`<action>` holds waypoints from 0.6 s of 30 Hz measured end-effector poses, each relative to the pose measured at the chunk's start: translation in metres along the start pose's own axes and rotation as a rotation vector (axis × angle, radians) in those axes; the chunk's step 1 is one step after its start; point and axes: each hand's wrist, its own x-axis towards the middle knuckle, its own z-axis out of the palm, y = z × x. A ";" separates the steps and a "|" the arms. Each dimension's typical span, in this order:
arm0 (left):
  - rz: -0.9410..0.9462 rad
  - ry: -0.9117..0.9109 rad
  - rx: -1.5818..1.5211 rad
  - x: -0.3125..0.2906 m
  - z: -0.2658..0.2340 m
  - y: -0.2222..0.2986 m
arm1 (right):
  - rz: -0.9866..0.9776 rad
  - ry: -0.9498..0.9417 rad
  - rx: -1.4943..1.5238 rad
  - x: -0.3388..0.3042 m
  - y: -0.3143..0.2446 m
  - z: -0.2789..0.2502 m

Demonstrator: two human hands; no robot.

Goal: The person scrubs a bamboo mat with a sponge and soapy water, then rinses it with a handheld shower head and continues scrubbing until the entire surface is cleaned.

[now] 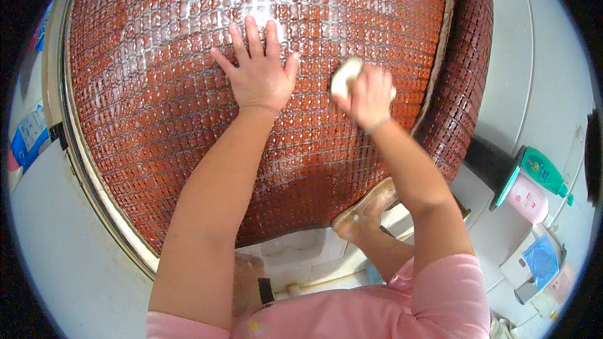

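Head view, looking down. We see a large reddish-brown tiled mat of small squares, propped up and filling most of the frame; wet glare near its top. A folded or second strip of the same mat runs along its right edge.

Left hand: flat on the mat, fingers spread and released, palm pressing the surface just below the shiny patch. It grasps nothing.

Right hand: clenched around a pale whitish lump, cloth or sponge, we cannot tell which. The lump pokes out at the upper left of the fist, toward the left hand, and sits against the mat. The two hands lie near each other, apart.

The right hand is blurred; the left is sharp.

Lower right: a green-and-pink bottle and a blue packet on a pale ledge. One sandalled foot shows below the mat.
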 end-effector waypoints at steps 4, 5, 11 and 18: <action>0.015 0.028 0.011 0.000 0.007 0.005 | 0.251 0.166 -0.005 0.080 0.045 0.013; 0.014 0.037 0.037 -0.001 0.008 -0.003 | 0.178 0.084 -0.001 0.065 0.031 0.012; 0.017 0.046 0.078 -0.003 0.009 0.001 | -0.106 -0.900 0.276 -0.174 -0.082 -0.047; 0.068 0.194 0.191 0.000 0.016 0.006 | 0.093 0.041 0.089 -0.074 -0.053 -0.007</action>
